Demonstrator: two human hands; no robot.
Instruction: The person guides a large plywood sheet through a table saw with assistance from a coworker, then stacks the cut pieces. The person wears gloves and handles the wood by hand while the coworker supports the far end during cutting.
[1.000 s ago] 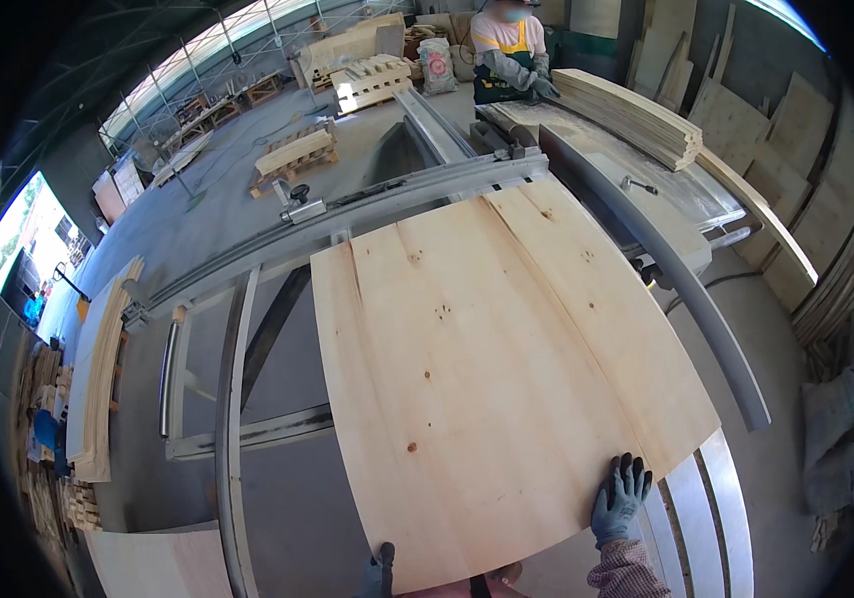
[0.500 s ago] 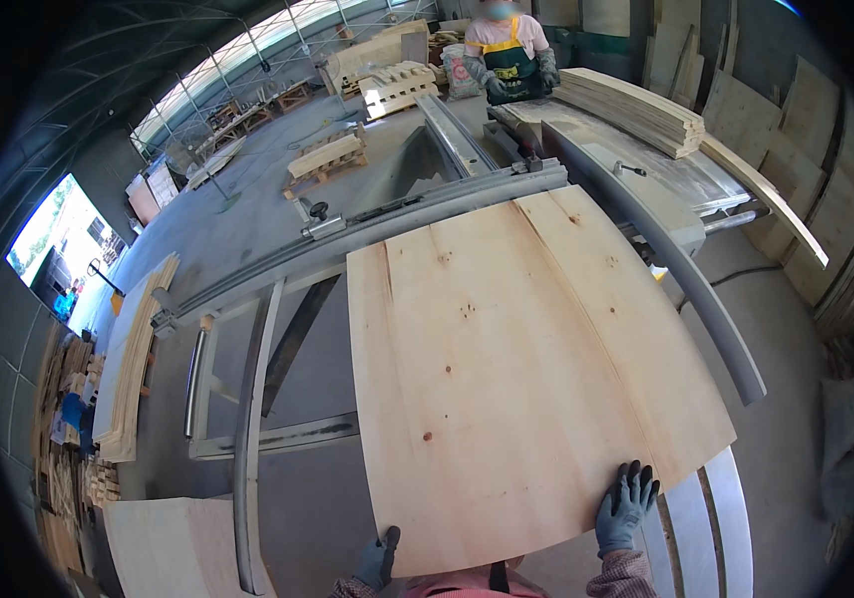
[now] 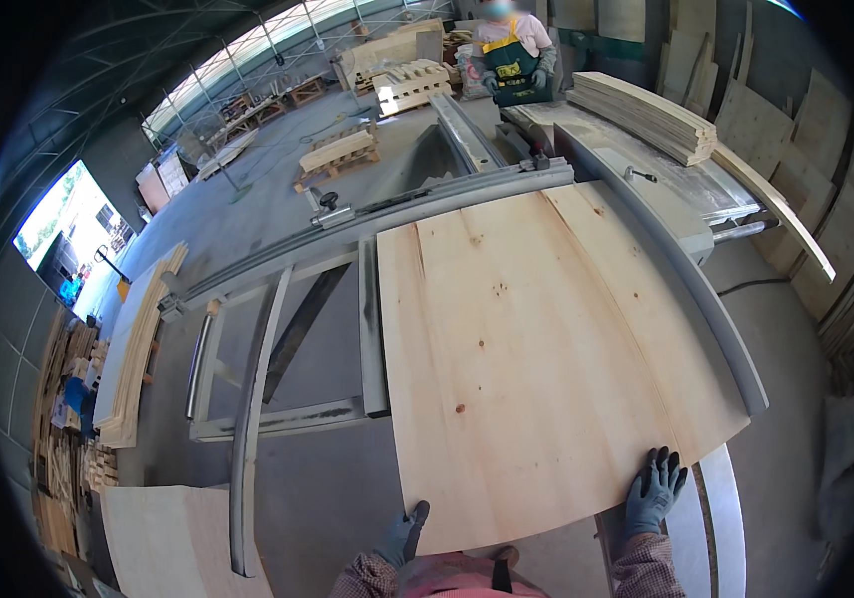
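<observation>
The knotty plywood sheet (image 3: 531, 369) lay flat beside the grey metal frame (image 3: 317, 414), its right edge alongside the long fence (image 3: 703, 291). The gloved right hand (image 3: 656, 493) rested on its near edge, fingers extended, slightly parted. The gloved left hand (image 3: 403, 535) touched the near left corner; whether its fingers gripped could not be told. Beyond, a co-worker (image 3: 514, 65) stood near stacked wooden strips (image 3: 643, 115).

Blue-grey gloves (image 3: 653, 501) with black fingertips (image 3: 675, 460), dark reddish checked sleeves (image 3: 644, 566), pink garment (image 3: 455, 576), black strap (image 3: 502, 575)

Left hand (image 3: 406, 535) and right hand (image 3: 656, 492) touch the wooden panel (image 3: 546, 369).
</observation>
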